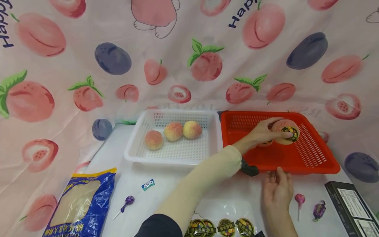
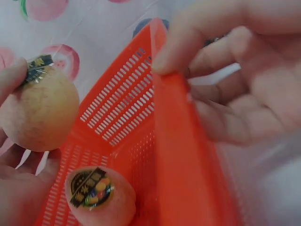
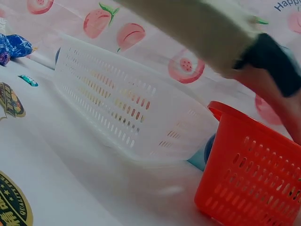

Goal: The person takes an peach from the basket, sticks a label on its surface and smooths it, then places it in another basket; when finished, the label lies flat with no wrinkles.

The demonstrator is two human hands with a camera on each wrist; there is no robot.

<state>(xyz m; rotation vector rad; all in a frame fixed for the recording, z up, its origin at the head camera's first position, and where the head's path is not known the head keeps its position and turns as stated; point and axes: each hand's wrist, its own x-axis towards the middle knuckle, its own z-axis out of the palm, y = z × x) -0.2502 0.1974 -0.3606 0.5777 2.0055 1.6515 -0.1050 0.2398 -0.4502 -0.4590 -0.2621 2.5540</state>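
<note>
In the head view my left hand [image 1: 267, 130] reaches across and holds a peach [image 1: 277, 124] above the red basket [image 1: 318, 164]. The thumb presses on the dark round sticker [image 2: 38, 68] on that peach. Below it, another stickered peach [image 2: 101, 197] lies in the basket. At the basket's front edge my right hand [image 1: 277, 189] is palm up; in the left wrist view its thumb lies on the rim [image 2: 171, 99] and its other fingers curl outside it. A white basket [image 1: 174, 160] beside it contains three peaches [image 1: 173, 131] without visible stickers.
Sticker sheets [image 1: 226, 227] lie at the front of the table. Lollipops [image 1: 299, 198], a purple-wrapped candy [image 1: 319, 210] and a small green-blue packet [image 1: 148, 185] are scattered about. A blue bag [image 1: 80, 204] lies left, a black box [image 1: 352, 210] right.
</note>
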